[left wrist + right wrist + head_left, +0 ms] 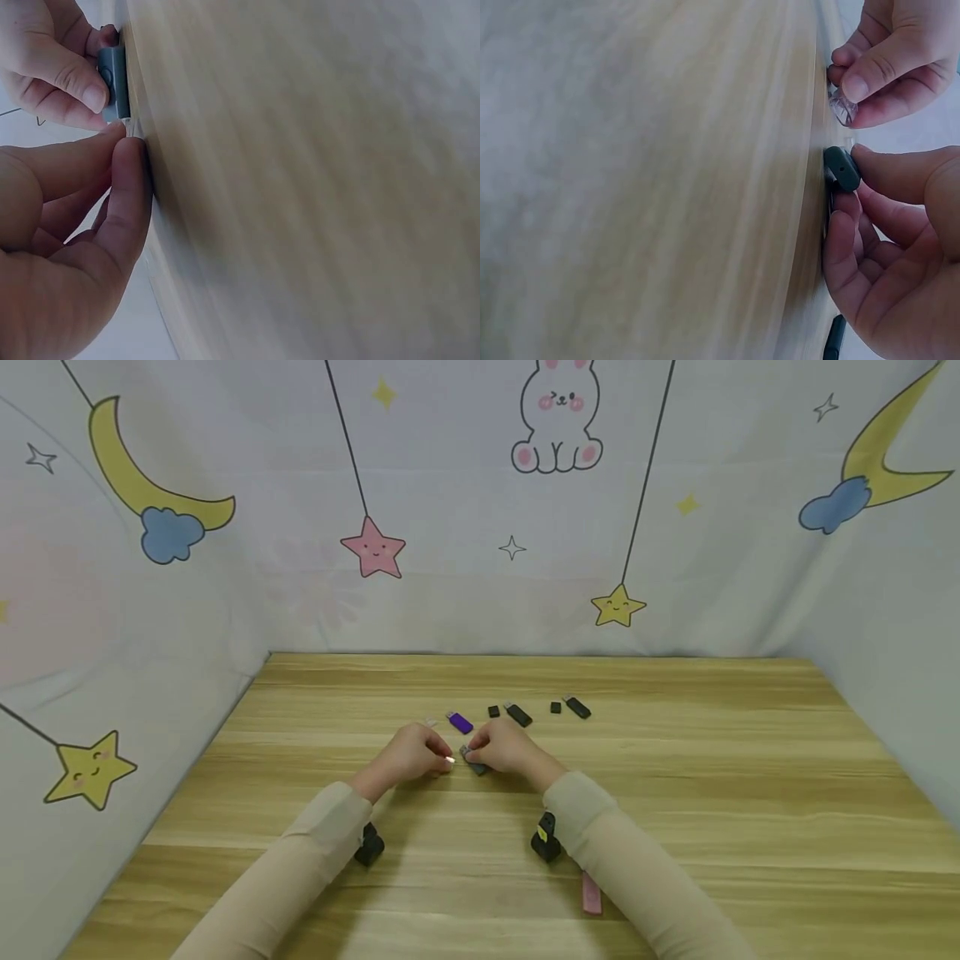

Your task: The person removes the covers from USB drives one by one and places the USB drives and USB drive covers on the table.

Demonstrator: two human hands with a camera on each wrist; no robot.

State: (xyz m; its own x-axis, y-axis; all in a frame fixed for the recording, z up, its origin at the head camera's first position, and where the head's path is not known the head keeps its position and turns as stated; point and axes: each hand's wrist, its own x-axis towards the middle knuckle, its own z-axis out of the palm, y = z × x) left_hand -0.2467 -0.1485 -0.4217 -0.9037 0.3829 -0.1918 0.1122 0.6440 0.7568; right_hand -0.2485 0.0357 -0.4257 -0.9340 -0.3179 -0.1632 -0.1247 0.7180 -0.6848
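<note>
Between finger and thumb, my left hand (416, 752) pinches a small clear cap (843, 107), which glints in the head view. Just to its right, my right hand (510, 747) holds a dark grey-green USB stick (474, 762) low over the table, its metal plug towards the upper left. In the left wrist view the stick (113, 82) and the cap are close together, the left fingertips partly covering the cap. Whether the stick touches the table cannot be told.
Beyond the hands lie a purple USB stick (460, 722) with a clear cap (431, 721), and two black USB sticks (518, 715) (578, 707) beside small black caps (493, 712) (556, 707). A pink stick (592, 893) lies partly under the right forearm. Patterned cloth surrounds the wooden table (750, 827).
</note>
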